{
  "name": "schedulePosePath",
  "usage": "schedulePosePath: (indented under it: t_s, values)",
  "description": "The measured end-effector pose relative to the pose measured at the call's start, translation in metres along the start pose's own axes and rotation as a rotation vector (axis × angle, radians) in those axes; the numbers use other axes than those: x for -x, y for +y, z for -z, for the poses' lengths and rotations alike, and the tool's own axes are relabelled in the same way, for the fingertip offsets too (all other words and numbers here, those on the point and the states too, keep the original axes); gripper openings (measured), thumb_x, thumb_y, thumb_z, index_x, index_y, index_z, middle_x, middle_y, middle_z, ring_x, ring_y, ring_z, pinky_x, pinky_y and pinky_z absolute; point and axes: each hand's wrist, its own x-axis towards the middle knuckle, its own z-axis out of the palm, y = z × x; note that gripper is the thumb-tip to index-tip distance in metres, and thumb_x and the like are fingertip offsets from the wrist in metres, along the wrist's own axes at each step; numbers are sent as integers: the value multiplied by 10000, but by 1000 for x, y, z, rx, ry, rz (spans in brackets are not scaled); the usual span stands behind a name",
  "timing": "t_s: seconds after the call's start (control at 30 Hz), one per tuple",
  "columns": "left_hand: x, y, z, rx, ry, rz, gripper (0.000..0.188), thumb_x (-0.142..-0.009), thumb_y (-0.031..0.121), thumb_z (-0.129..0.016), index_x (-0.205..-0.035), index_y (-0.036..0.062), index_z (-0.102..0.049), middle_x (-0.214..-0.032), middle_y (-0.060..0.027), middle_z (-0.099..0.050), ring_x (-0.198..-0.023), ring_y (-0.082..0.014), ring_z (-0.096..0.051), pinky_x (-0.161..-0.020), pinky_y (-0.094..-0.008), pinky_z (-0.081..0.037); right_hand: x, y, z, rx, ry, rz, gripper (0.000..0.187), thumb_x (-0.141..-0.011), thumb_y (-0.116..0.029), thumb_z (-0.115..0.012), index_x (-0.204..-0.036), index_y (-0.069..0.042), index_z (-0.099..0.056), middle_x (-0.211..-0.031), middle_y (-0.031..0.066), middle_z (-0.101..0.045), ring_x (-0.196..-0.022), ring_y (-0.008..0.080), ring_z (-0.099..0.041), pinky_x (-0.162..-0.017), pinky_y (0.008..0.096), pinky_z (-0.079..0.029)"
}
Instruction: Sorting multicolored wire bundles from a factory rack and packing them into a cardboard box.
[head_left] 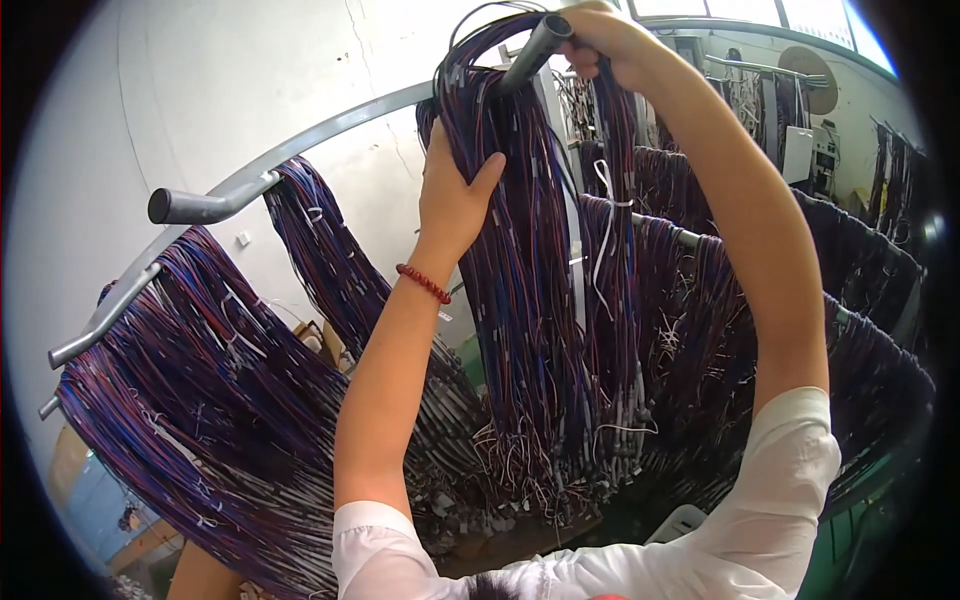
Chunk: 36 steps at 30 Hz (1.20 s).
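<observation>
A thick bundle of dark blue, purple and red wires hangs from the upper end of a grey metal pipe. My left hand is closed on the bundle's left side just below the pipe, thumb in front and the other fingers hidden behind the wires. Raised beside the pipe's tip, my right hand has its fingers curled round the top of the wires, partly hidden by the pipe. A slimmer wire bundle with a white tie hangs below that hand.
More wire bundles hang on pipe arms at the left. Further rows of wires hang on racks to the right. A white wall stands behind. Loose-looking wire ends crowd the low middle.
</observation>
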Motion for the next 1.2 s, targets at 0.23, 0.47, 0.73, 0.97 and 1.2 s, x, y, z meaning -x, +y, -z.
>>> schedulePosePath:
  t_s: [0.23, 0.47, 0.73, 0.97, 1.2]
  values:
    - [-10, 38, 16, 4, -9, -18, 1277, -640, 593, -739, -1410, -94, 13, -1458, -315, -111, -1374, -380, -153, -1116, -425, -174, 25, -49, -7, 134, 175, -6, 170, -762, -59, -622, -611, -21, -556, -501, 6, -443, -381, 89, -356, -348, 249, -242]
    - [-10, 100, 12, 152, -69, -95, 1214, -618, 556, -780, -1404, -89, -117, -1404, -263, -292, -1341, -322, -248, -1102, -424, -192, 104, -90, -12, 98, 254, 104, 171, -807, -99, -599, -651, -70, -534, -541, -21, -414, -419, 63, -332, -384, 231, -221]
    - [26, 130, 55, 617, -166, -43, 446, -785, 304, -736, -1069, -4, -584, -900, -87, -639, -697, -108, -591, -683, -230, -474, 157, -127, -62, 135, 282, 134, 184, -823, -97, -595, -665, -42, -521, -567, -4, -426, -458, 84, -357, -408, 235, -242]
    - [38, 151, 99, 981, -173, 62, 255, -893, 239, -603, -923, -13, -598, -547, 7, -441, -473, -57, -381, -466, -211, -321, 171, -150, -105, 196, 345, 13, 66, -819, -67, -606, -797, -7, -590, -586, -8, -466, -455, 61, -371, -397, 214, -243]
    - [25, 172, 108, 315, 192, -503, 834, -618, 384, -850, -1231, -17, -453, -1003, -78, -568, -831, -83, -590, -641, -202, -506, 208, -162, -104, 186, 295, 188, 68, -800, -44, -630, -772, 14, -611, -552, 13, -487, -418, 69, -405, -364, 214, -279]
